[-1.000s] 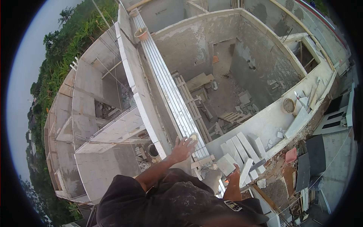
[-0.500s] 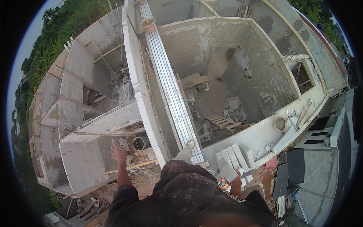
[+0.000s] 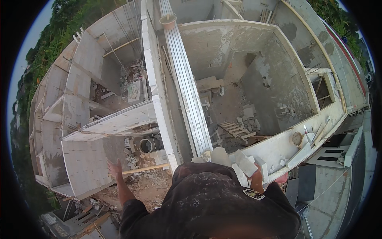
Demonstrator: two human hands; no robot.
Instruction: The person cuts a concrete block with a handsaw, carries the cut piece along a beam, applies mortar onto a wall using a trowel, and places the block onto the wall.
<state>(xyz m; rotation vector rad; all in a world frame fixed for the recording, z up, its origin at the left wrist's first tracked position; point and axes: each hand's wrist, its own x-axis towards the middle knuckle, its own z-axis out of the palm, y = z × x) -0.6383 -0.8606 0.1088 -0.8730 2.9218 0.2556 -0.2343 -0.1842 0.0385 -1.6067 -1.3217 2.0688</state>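
My right hand [image 3: 257,178] grips the end of a pale grey-white building block [image 3: 246,164], close beside my right thigh. The block is tilted above other white blocks [image 3: 239,175] on the wall top, which it partly hides. Out to the left, my left hand [image 3: 115,169] is held in the air with its fingers apart, touching nothing. One of my shoes [image 3: 206,155] rests at the near end of a long ribbed metal plank [image 3: 187,79]. My torso hides what lies directly below me.
The plank runs away between a white block wall [image 3: 153,75] and a deep room with rubble [image 3: 248,113] and a wooden pallet [image 3: 234,130]. A bucket [image 3: 168,21] stands at its far end. Another bucket [image 3: 297,138] and tools sit on the right-hand wall top [image 3: 278,145].
My body has moved forward and my legs have shifted. The block in my right hand has moved up and forward with me. My left hand has dropped lower and further left.
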